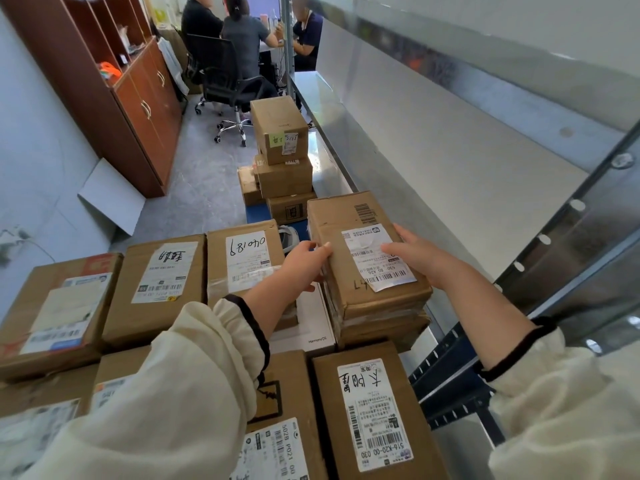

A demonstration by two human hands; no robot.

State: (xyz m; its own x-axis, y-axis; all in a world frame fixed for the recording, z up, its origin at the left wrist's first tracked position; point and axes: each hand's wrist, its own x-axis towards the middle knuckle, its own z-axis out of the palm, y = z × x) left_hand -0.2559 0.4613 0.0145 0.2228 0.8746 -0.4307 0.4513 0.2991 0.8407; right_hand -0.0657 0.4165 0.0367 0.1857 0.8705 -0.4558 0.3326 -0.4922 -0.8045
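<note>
A brown cardboard parcel (pixel 349 265) with a white shipping label lies on top of another box at the right of a pile. My left hand (pixel 304 261) grips its left edge, thumb on top and fingers down the side. On the parcel's right side my right hand (pixel 415 254) holds it, thumb across the label and the fingers hidden behind the edge. Both sleeves are cream with black cuffs.
Several labelled cardboard parcels (pixel 162 289) fill the space below me, with a white HarmonyOS box (pixel 317 327) among them. A stack of boxes (pixel 280 133) stands ahead. Metal shelving (pixel 485 161) runs along the right, a brown cabinet (pixel 138 109) on the left. People sit at a desk (pixel 249 32) far back.
</note>
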